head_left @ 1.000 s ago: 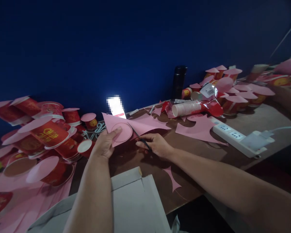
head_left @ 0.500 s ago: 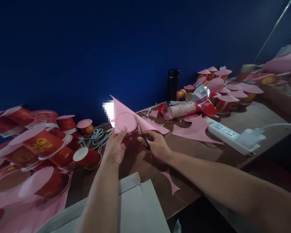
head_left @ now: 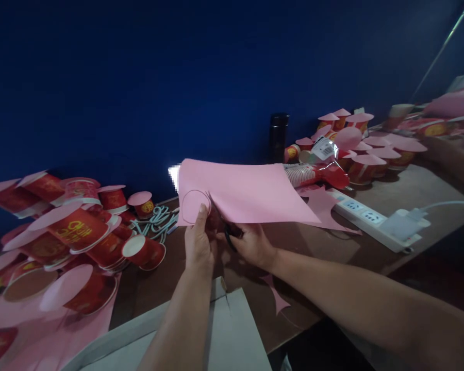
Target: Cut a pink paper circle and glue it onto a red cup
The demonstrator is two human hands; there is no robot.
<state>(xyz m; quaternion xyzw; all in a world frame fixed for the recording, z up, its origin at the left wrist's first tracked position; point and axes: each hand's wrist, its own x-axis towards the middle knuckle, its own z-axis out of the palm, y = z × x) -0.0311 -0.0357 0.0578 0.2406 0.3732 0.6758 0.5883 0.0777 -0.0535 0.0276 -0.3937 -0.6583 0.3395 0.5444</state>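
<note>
A sheet of pink paper [head_left: 251, 190] is held up above the brown table, with a circle drawn near its left end. My left hand [head_left: 201, 232] pinches the sheet's lower edge at that circle, thumb on the front face. In my right hand [head_left: 251, 242] is a pair of dark scissors [head_left: 229, 234], fingers closed round the handles. The scissor blades lie against the paper just right of the drawn circle. Part of the paper behind my fingers is hidden. Below my right wrist, a curved pink paper scrap [head_left: 276, 296] lies on the table.
Red paper cups [head_left: 75, 226] with pink discs are heaped on the left, beside a coiled cord [head_left: 156, 221]. At right are a power strip [head_left: 365, 214], a packet of stacked cups [head_left: 301, 175], a black flask [head_left: 278, 136] and more disc-topped cups [head_left: 365, 167]. Another person's arm [head_left: 448, 154] shows far right.
The pink sheet has unfolded and spread to the right, covering part of the cup packet. My left hand has shifted slightly right and down with the drawn circle. The scissors stay in my right hand.
</note>
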